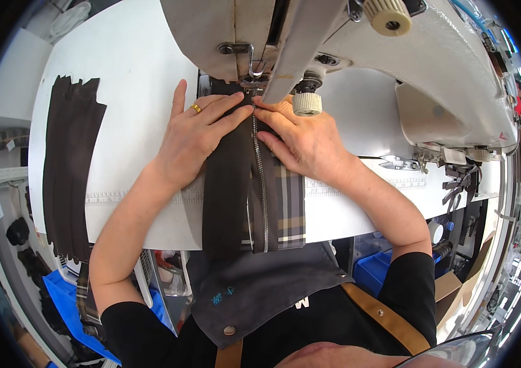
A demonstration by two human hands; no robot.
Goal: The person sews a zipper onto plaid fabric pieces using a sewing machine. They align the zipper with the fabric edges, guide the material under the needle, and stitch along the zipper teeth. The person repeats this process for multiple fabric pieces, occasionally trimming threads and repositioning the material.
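Observation:
A dark fabric strip (227, 208) and a plaid piece (291, 214) lie under the presser foot (252, 83) of a sewing machine (444, 73), with a metal zipper (260, 205) running lengthwise between them. My left hand (194, 138) rests with fingers spread, index and middle fingertips on the dark strip just left of the zipper near the foot; a gold ring is on one finger. My right hand (303, 141) lies open, its fingertips and thumb touching the zipper's right side. Part of the zipper's top end is hidden by fingers and the machine.
A stack of dark strips (70, 172) lies at the table's left. A printed ruler (113, 196) crosses the white table (138, 80). Scissors (398, 164) and dark straps (460, 184) are at the right. Blue bins (368, 270) sit below the front edge.

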